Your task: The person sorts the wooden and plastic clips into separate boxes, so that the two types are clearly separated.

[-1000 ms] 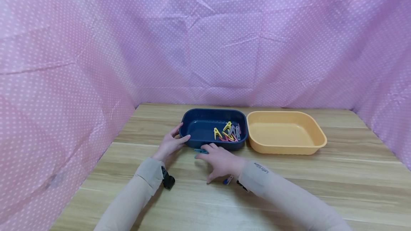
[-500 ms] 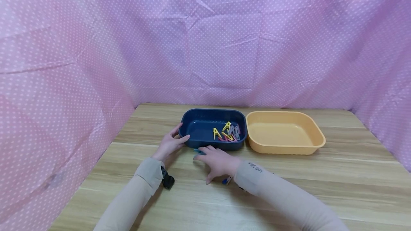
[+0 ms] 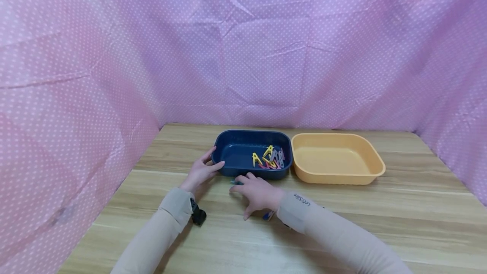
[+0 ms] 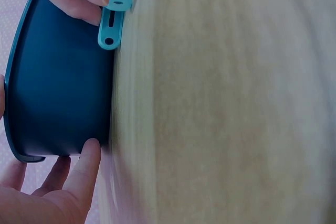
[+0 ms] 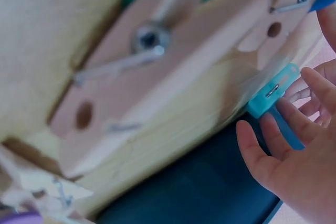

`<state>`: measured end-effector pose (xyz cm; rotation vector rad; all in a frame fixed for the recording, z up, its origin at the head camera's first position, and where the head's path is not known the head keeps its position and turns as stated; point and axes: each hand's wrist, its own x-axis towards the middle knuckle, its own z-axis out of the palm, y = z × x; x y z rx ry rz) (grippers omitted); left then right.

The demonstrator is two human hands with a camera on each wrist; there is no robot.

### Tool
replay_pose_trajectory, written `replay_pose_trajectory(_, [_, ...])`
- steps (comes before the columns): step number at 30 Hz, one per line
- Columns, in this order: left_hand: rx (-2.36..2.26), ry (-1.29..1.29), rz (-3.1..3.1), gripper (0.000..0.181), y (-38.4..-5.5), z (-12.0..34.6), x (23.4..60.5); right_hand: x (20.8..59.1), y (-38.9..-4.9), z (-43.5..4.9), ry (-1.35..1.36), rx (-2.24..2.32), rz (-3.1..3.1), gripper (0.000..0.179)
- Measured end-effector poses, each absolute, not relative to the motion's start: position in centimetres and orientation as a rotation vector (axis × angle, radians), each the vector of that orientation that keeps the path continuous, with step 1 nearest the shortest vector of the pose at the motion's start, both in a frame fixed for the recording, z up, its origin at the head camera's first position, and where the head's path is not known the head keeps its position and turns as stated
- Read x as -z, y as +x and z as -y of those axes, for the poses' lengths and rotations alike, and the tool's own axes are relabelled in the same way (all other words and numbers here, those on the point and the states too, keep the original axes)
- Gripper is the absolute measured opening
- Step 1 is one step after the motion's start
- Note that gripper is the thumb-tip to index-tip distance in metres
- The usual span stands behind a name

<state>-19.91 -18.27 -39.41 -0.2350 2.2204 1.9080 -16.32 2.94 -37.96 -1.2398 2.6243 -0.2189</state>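
Note:
My left hand (image 3: 201, 173) holds the left end of a dark blue bin (image 3: 236, 171), its thumb at the front rim and fingers round the corner. A teal clothespin (image 4: 109, 27) lies on the table against the bin's front wall. The right hand (image 3: 260, 193) spreads over the table there, fingertips at this clothespin (image 5: 273, 91) and thumb held well apart. Under the right wrist lie wooden clothespins (image 5: 157, 77), one with a blue end (image 3: 268, 215). Yellow, grey and pink clothespins (image 3: 271, 159) are heaped in the bin's right end.
A yellow bin (image 3: 338, 177) stands directly right of the blue one, with nothing in it. Both rest on a wood-grain table (image 3: 418, 206). Pink dotted cloth (image 3: 266, 54) hangs behind and at the sides.
The right hand has shifted slightly left and toward me, while the teal clothespin has shifted a little the same way. The left hand stays on the bin.

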Motion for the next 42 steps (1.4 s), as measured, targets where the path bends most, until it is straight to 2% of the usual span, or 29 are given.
replay_pose_trajectory(13, [-1.911, -0.240, -2.212, 0.071, -19.96, 18.39, 39.53, 38.12, -16.26, -2.95, -1.275, 0.278, -2.576, 0.061])
replay_pose_trajectory(31, [-1.908, -0.257, -2.219, 0.073, -20.14, 18.17, 39.33, 38.28, -16.64, -3.00, -1.210, 0.313, -2.544, 0.060])
replay_pose_trajectory(42, [-1.907, -0.260, -2.208, 0.073, -19.96, 18.20, 39.53, 38.12, -16.21, -2.36, -1.171, 0.315, -2.455, 0.047])
